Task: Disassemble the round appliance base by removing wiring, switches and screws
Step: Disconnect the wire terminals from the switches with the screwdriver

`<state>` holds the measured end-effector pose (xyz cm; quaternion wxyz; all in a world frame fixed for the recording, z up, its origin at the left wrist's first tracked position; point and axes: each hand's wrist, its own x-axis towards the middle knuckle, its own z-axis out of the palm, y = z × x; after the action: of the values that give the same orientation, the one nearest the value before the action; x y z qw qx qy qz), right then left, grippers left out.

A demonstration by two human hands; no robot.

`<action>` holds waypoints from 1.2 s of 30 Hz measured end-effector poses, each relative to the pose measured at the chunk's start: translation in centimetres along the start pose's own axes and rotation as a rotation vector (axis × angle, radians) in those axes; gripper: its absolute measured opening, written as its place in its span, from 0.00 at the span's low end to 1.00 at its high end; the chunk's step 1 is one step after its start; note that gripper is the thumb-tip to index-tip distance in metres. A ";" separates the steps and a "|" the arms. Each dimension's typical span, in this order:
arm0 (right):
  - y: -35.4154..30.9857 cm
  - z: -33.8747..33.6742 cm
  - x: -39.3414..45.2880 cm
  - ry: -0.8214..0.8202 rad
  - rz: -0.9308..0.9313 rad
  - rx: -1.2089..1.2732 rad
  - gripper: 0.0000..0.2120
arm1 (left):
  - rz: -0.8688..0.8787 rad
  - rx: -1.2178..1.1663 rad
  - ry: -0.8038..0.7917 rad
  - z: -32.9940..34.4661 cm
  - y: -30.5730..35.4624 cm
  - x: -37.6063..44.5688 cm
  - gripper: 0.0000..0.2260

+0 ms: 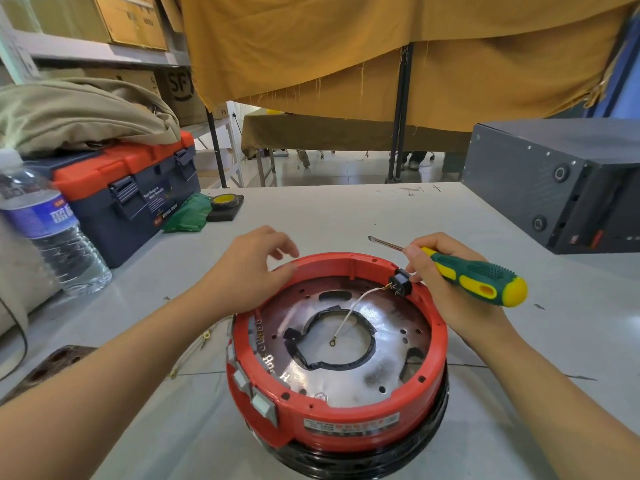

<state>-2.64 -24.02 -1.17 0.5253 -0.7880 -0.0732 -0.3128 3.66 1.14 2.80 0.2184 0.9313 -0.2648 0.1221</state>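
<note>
Switch removal seems in hand: right hand (446,271) grips screwdriver (474,277) beside black switch (401,283) right of centre; left hand (256,268), fingers relaxed, steadies red base (332,424). Next, free its white wire (349,311).

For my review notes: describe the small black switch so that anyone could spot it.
Find the round red base mid-table. On its far right inner rim, by the right hand, sits the black switch. It alone has a white wire running from it.

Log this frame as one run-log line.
left hand: rests on red appliance base rim | right hand: grips screwdriver, at black switch | white wire: attached to switch
</note>
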 end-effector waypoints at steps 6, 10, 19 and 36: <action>-0.2 -0.6 0.2 0.015 0.049 0.062 0.05 | 0.194 0.055 -0.197 2.3 3.4 1.4 0.21; -0.3 -1.2 0.6 0.049 0.059 0.125 0.06 | 0.213 0.141 -0.329 3.6 3.8 1.9 0.29; -1.5 -2.6 1.2 0.161 0.033 0.196 0.09 | 0.246 0.319 -0.287 4.2 4.2 2.2 0.29; -2.6 -3.4 2.3 0.076 -0.045 0.200 0.12 | 0.228 -0.094 -0.246 4.8 4.9 2.4 0.17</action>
<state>-3.38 -26.33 3.03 0.5963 -0.7174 -0.1017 -0.3455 3.55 -5.94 1.11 0.2126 0.8919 -0.3986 0.0187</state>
